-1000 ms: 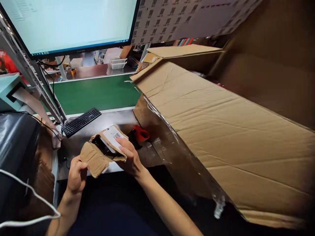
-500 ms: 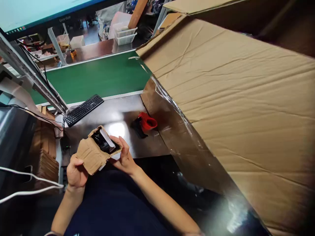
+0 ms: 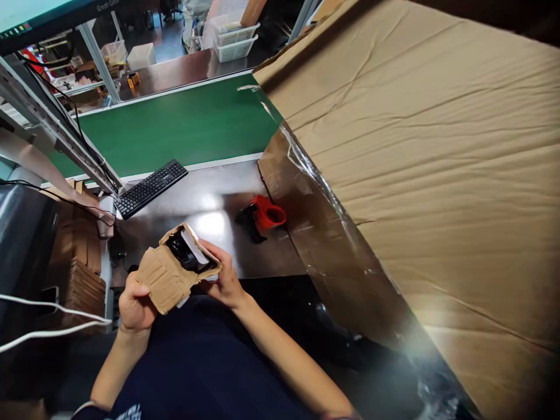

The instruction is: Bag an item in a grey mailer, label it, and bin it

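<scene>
A small brown cardboard box (image 3: 168, 279) is held in front of my body, just off the near edge of the steel table. Its flaps are apart and a black item (image 3: 187, 256) with a white slip shows inside. My left hand (image 3: 133, 306) grips the box's lower left corner. My right hand (image 3: 224, 279) holds the right side, its fingers curled over the open top edge.
A very large cardboard carton (image 3: 420, 151) with clear tape fills the right. A red and black tape dispenser (image 3: 262, 216) and a black keyboard (image 3: 150, 186) lie on the steel table (image 3: 227, 204). Behind runs a green conveyor belt (image 3: 175, 128). Stacked flat cardboard (image 3: 79, 274) sits left.
The view has tilted down and the monitor has slid out of the top. The white labelled slip now sits inside the small box, and both hands have drawn the box closer to my body.
</scene>
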